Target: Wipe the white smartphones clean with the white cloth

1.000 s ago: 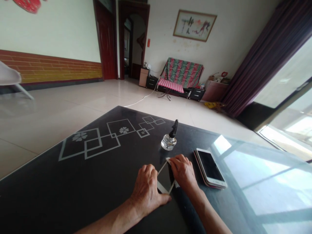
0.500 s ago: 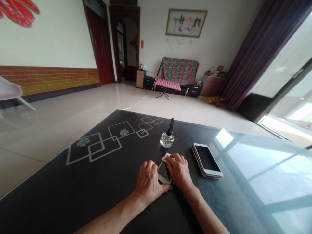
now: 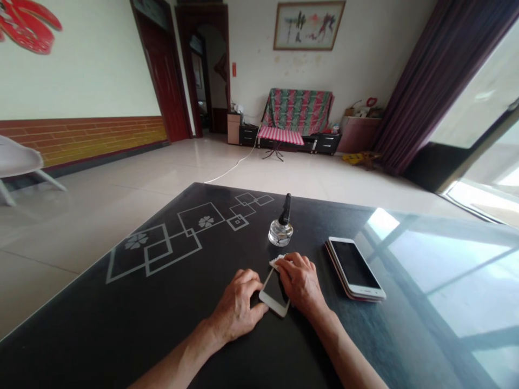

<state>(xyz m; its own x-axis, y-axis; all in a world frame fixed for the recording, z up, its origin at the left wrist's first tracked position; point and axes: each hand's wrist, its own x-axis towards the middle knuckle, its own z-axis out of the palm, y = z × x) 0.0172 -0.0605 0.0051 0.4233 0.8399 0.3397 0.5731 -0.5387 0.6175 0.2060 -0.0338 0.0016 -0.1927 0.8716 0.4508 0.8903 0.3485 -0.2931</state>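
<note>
A white-framed smartphone (image 3: 273, 294) with a dark screen lies on the black table in front of me. My left hand (image 3: 241, 303) pinches its left edge, with the thumb by the lower left corner. Bent over the phone's far right part, my right hand (image 3: 300, 281) presses a crumpled white tissue (image 3: 277, 261) against it and hides much of that side. Just beyond stands a clear glass bottle (image 3: 280, 233) with a black spray pump. To the right, another white smartphone (image 3: 355, 265) rests on top of a stack of phones.
The glossy black table (image 3: 162, 319) has a pattern of grey squares and flowers at its left. Farther off are a small striped table (image 3: 281, 135), a cloth-covered stand (image 3: 300, 111), a white chair (image 3: 18, 156) and a purple curtain (image 3: 417, 81).
My left thumb has drawn back left from the phone's near edge, baring its lower end. My right hand keeps the tissue at the far end. The view has shifted slightly.
</note>
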